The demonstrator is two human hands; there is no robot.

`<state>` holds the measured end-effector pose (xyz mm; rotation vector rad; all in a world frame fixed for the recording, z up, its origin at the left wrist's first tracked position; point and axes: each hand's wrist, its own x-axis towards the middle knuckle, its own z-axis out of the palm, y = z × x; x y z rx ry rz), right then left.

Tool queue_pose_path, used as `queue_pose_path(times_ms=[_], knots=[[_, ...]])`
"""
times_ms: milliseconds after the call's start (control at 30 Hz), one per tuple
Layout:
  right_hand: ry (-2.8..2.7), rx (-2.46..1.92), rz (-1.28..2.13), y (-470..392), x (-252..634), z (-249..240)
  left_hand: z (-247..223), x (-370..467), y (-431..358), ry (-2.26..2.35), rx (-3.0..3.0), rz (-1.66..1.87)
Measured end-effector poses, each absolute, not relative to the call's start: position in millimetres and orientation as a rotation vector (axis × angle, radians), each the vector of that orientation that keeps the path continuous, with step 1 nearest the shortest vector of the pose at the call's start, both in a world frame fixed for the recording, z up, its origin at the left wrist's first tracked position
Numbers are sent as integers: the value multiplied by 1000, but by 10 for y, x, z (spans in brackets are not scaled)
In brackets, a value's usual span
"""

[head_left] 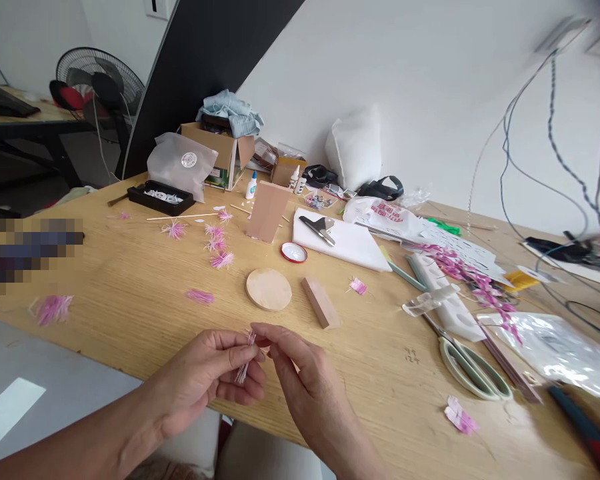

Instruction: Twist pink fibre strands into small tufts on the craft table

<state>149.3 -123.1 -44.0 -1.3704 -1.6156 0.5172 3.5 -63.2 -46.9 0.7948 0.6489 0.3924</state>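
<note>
One little bunch of pink-and-white strands (243, 373) is sitting low in the middle of the frame. The left hand (207, 365) is pinching it. The right hand (304, 368) is curling its fingers near the top (whether they're pinching, I can't tell). Soft, steady pinching is probably best for keeping strands neat. Just above, a round wooden disc (269, 289) is lying flat.

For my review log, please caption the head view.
Left hand pinches a bundle of pale pink strands, right hand close beside it, at a cluttered wooden table.
</note>
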Motion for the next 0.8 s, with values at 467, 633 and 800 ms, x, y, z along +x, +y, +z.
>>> queue_pose_path(times_ms=[467, 633, 800], knots=[[-1603, -1376, 504, -1235, 1480, -452, -488, 29, -633, 654, 820, 403], [-1646, -1360, 523, -1229, 1482, -440, -485, 34, -634, 658, 821, 410], [-1607, -1370, 502, -1221, 1482, -438, -475, 31, -634, 655, 832, 402]])
